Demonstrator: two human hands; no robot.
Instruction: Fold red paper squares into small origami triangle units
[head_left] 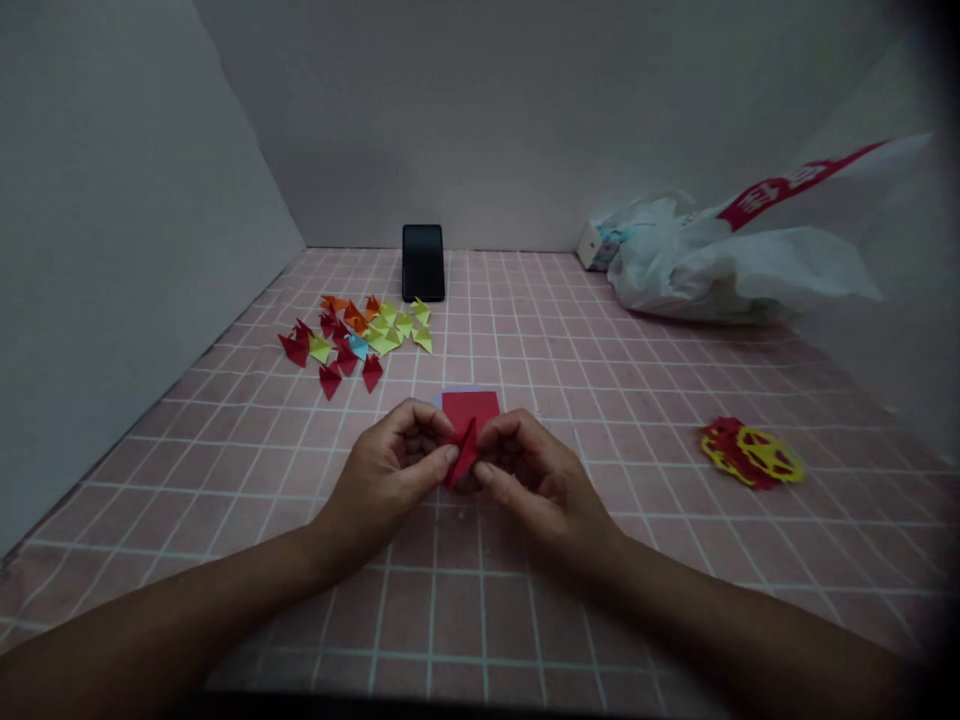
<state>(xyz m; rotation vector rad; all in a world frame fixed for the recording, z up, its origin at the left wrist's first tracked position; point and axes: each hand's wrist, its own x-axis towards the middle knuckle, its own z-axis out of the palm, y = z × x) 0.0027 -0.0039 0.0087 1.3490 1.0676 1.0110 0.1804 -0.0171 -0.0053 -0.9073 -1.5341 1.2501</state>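
Observation:
Between my two hands is a small folded piece of red paper (pixel 464 452), narrow and pointed, tilted up to the right. My left hand (pixel 401 455) pinches its left side between thumb and fingers. My right hand (pixel 536 470) is closed at its right side, thumb and fingertips near the paper's edge; whether they press on it is hard to see. Just beyond, flat on the table, lies a square red sheet (pixel 471 403), with a pale lilac sheet (pixel 438 397) showing at its edges. The hands partly cover both sheets.
Several folded paper birds (pixel 346 357) in red, orange, yellow and blue lie at the left. Behind them a black phone (pixel 423 262) leans near the wall. A white plastic bag (pixel 720 270) and a box (pixel 595 246) stand back right. Red and yellow cut-outs (pixel 752 455) lie at the right.

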